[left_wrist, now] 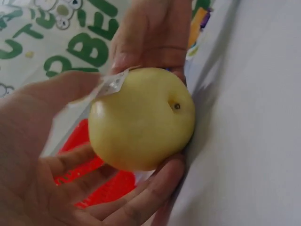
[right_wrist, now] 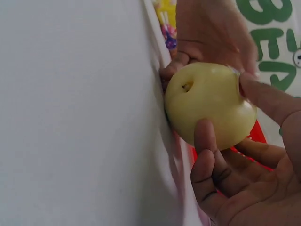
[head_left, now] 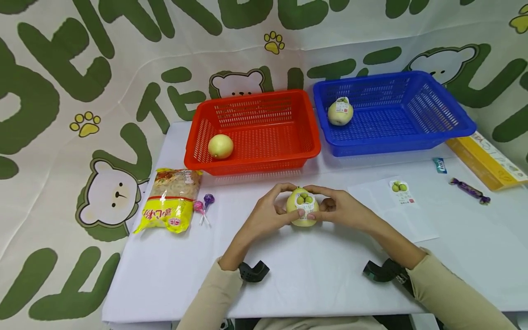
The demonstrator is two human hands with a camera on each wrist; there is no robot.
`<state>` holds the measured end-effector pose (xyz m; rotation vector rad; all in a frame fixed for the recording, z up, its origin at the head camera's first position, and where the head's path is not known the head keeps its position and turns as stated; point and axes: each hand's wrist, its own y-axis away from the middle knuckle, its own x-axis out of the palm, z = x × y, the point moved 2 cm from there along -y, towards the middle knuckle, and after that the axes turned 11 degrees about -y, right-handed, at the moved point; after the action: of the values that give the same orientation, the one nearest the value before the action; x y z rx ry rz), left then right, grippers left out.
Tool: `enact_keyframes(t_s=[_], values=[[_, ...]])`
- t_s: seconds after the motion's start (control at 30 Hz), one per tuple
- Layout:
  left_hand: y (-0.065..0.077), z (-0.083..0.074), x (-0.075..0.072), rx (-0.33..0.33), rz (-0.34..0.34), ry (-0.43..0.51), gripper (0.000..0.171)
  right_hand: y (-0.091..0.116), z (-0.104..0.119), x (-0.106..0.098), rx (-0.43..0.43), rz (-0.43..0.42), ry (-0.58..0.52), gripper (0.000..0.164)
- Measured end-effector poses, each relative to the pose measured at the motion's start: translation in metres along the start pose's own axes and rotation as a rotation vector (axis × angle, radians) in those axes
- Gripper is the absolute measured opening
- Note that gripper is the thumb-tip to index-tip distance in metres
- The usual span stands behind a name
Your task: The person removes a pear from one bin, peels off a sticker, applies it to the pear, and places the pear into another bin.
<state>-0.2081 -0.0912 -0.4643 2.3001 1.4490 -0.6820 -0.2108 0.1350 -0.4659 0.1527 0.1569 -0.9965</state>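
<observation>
Between my two hands, at the middle of the white table, sits a pale yellow pear. A white label with a picture of green fruit is on its front. My left hand grips the pear from the left, thumb on the label and fingers curled round the side. From the right, my right hand holds it too, its thumb at the label's other edge. Both wrist views show the pear's dimpled end, where the label's edge stands partly off the skin in the left wrist view.
A red basket holds one bare pear; a blue basket holds a labelled pear. At left lie a yellow food bag and two lollipops. Rightward are a label sheet, wrapped candies and a yellow box.
</observation>
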Motion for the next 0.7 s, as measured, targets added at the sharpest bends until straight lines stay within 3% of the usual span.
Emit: enact_keyframes(t_s=[0.2, 0.37, 0.7], values=[[-0.001, -0.001, 0.004, 0.009, -0.035, -0.057, 0.052, 0.0, -0.004, 0.003, -0.029, -0.046, -0.061, 0.051], [-0.001, -0.002, 0.007, -0.018, -0.085, -0.003, 0.05, -0.001, -0.008, 0.005, -0.064, -0.09, -0.076, 0.044], [-0.003, -0.002, 0.011, -0.034, -0.167, -0.006, 0.046, -0.003, -0.008, 0.007, -0.06, -0.151, -0.044, 0.039]])
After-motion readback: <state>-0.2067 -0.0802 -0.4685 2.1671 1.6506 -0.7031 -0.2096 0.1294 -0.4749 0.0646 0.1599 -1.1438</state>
